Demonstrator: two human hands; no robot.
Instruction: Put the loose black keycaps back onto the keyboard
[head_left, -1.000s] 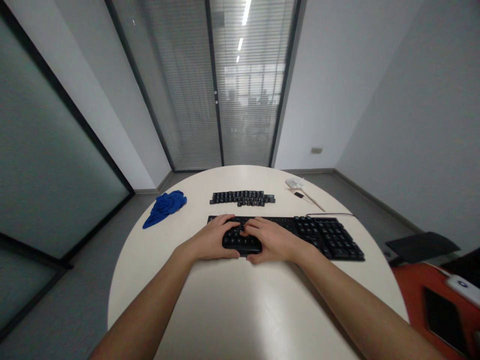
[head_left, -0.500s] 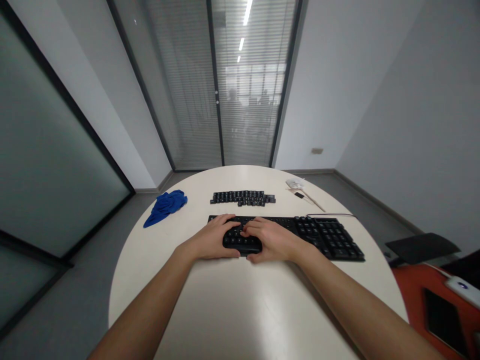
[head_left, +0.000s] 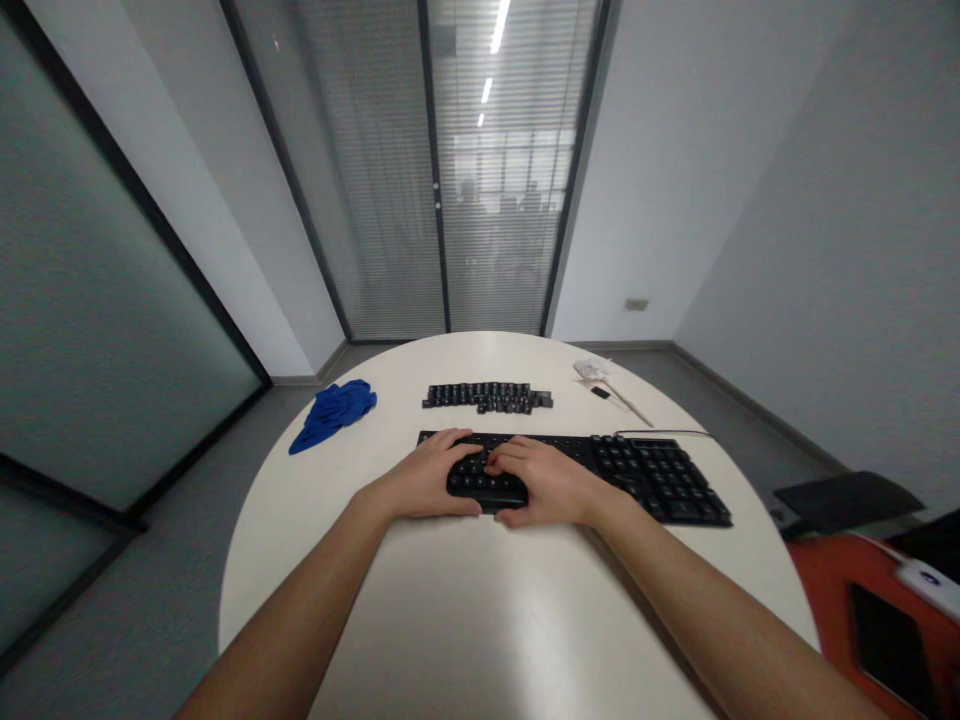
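Observation:
A black computer keyboard point(head_left: 660, 475) lies across the round table, its left half partly covered by both hands. My left hand point(head_left: 427, 475) grips the keyboard's left end, thumb along the front edge and fingers over the back part. My right hand point(head_left: 544, 480) is on the keyboard just beside it, thumb at the front edge and fingers bent down onto the key area. Whether a small keycap is under those fingertips is hidden. The part between the hands shows bare key posts. Behind the keyboard, loose black keycaps point(head_left: 487, 394) stand in rows.
A crumpled blue cloth point(head_left: 334, 415) lies at the table's left. At the back right are a thin stick-like tool point(head_left: 628, 402), a clear plastic bag point(head_left: 591, 370) and a small black piece point(head_left: 600, 392). A red chair point(head_left: 825, 580) holding a phone point(head_left: 892, 640) stands right of the white table point(head_left: 465, 620).
Both hands keep their places on the keyboard, with hardly any finger movement visible. The whole view has shifted very slightly.

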